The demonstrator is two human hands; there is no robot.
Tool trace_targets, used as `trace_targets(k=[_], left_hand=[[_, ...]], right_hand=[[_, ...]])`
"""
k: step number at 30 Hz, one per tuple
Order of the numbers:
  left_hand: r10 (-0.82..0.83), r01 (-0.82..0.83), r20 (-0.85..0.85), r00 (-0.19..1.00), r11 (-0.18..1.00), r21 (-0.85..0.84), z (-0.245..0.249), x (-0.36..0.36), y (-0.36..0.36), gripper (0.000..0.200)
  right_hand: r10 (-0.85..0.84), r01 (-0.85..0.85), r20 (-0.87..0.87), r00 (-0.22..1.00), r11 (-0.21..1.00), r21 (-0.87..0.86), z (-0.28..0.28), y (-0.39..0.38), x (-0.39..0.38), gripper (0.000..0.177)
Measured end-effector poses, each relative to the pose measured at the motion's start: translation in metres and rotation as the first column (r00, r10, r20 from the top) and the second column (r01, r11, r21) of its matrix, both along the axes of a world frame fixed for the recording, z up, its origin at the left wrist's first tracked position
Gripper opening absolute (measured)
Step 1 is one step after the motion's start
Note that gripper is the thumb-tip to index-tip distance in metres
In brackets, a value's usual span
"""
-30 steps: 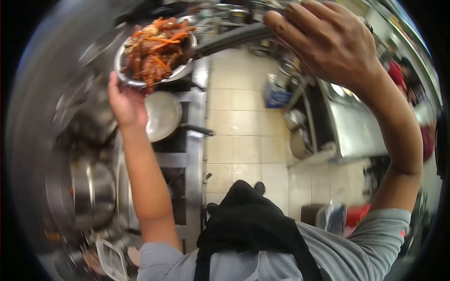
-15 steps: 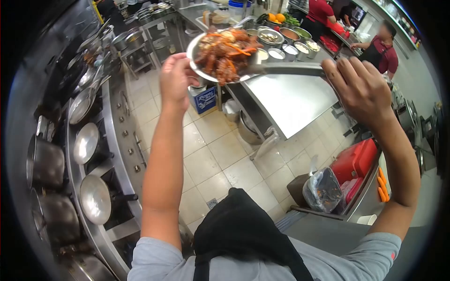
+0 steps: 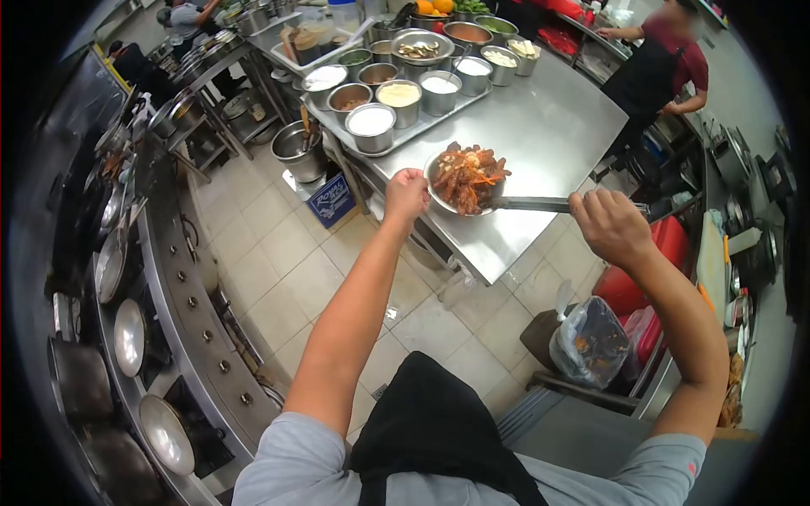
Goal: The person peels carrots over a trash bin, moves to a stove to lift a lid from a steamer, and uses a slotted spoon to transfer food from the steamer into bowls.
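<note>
My left hand [image 3: 409, 194] pinches the rim of a round bowl [image 3: 432, 187] at its left side. The bowl appears just above or on the near part of the steel table; contact is hard to tell. Heaped in it is glazed brown food [image 3: 464, 179], like chicken or meat pieces, with orange strips and pale bits on top. My right hand [image 3: 612, 223] is closed round long metal tongs [image 3: 536, 204]. Their tips reach the food's right edge, and their other end shows beyond my fist.
The steel table [image 3: 561, 126] bears a tray [image 3: 392, 148] of several metal containers with sauces and toppings. A stove with pans [image 3: 166, 434] runs along the left. A lined bin [image 3: 591, 337] and a red cooler [image 3: 645, 266] stand right. A co-worker [image 3: 658, 72] is behind the table.
My view has shifted toward the table. The bowl, held in my left hand, is lower in the view and over the tabletop. The tongs have stayed at its right side.
</note>
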State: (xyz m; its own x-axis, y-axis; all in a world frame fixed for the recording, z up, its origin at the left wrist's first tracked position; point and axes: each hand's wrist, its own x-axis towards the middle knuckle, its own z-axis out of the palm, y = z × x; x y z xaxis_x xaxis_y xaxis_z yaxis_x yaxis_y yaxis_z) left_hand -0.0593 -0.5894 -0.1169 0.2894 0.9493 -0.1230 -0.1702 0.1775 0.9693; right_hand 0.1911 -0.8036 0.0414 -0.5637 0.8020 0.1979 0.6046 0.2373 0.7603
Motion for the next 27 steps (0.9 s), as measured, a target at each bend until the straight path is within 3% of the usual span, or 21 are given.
trace_targets(k=[4, 7, 9, 11, 12, 13, 14, 15, 16, 17, 18, 19, 21, 24, 27], left_hand=[[-0.08, 0.068, -0.122, 0.989, 0.993, -0.098, -0.013, 0.019, 0.014, 0.018], [0.043, -0.073, -0.141, 0.989, 0.974, -0.213, 0.001, 0.0, 0.014, 0.041], [0.126, -0.171, -0.299, 0.946, 0.977, -0.13, 0.016, -0.029, -0.006, 0.038], [-0.081, 0.11, -0.608, 0.79, 0.994, 0.01, -0.014, -0.087, -0.021, 0.032], [-0.11, 0.083, -0.753, 0.648, 0.994, -0.074, 0.006, -0.102, -0.044, 0.035], [-0.097, 0.131, -0.834, 0.543, 0.991, -0.029, -0.038, -0.137, -0.06, 0.035], [-0.169, 0.398, -0.907, 0.386, 0.918, -0.002, -0.063, -0.172, -0.08, 0.035], [-0.306, 0.152, -0.835, 0.457, 0.952, -0.266, -0.063, -0.19, -0.111, 0.029], [-0.22, 0.439, -0.905, 0.364, 0.897, -0.042, -0.138, -0.248, -0.139, 0.026], [-0.472, 0.343, -0.851, 0.229, 0.858, -0.383, -0.109, -0.257, -0.164, 0.025], [-0.441, 0.499, -0.888, 0.127, 0.802, -0.327, -0.145, -0.296, -0.194, 0.025], [-0.608, 0.25, -0.755, 0.248, 0.793, -0.556, -0.121, -0.3, -0.216, 0.025], [-0.559, -0.114, -0.715, 0.42, 0.749, -0.653, -0.076, -0.303, -0.253, 0.027], [-0.479, -0.214, -0.741, 0.471, 0.753, -0.622, -0.072, -0.333, -0.295, 0.032], [-0.47, -0.213, -0.765, 0.44, 0.773, -0.597, -0.099, -0.371, -0.32, 0.035]], right_hand=[[-0.035, 0.034, -0.026, 0.999, 0.999, -0.04, -0.027, 0.019, 0.026, 0.02], [-0.045, 0.042, -0.074, 0.996, 0.998, -0.051, -0.032, 0.027, 0.04, 0.018], [-0.053, 0.049, -0.119, 0.992, 0.998, -0.035, -0.03, 0.034, 0.048, 0.018], [-0.094, 0.092, -0.093, 0.991, 0.995, -0.032, -0.029, 0.039, 0.06, 0.014], [-0.084, 0.084, -0.089, 0.993, 0.996, -0.003, -0.03, 0.044, 0.066, 0.014], [-0.1, 0.1, -0.102, 0.99, 0.995, -0.009, -0.032, 0.048, 0.072, 0.013], [-0.12, 0.118, -0.114, 0.986, 0.993, -0.022, -0.033, 0.05, 0.077, 0.011], [-0.117, 0.118, -0.103, 0.988, 0.993, 0.004, -0.033, 0.053, 0.082, 0.011], [-0.174, 0.173, -0.099, 0.98, 0.985, -0.018, -0.032, 0.056, 0.085, 0.01], [-0.231, 0.227, -0.095, 0.968, 0.973, -0.042, -0.032, 0.06, 0.088, 0.009], [-0.224, 0.223, -0.089, 0.97, 0.975, -0.019, -0.032, 0.064, 0.093, 0.009], [-0.241, 0.241, -0.099, 0.966, 0.97, -0.008, -0.034, 0.068, 0.098, 0.009], [-0.267, 0.27, -0.128, 0.955, 0.963, 0.009, -0.047, 0.077, 0.11, 0.008], [-0.322, 0.331, -0.171, 0.931, 0.943, 0.023, -0.049, 0.084, 0.107, 0.008], [-0.403, 0.414, -0.225, 0.887, 0.91, 0.003, -0.047, 0.083, 0.097, 0.008]])
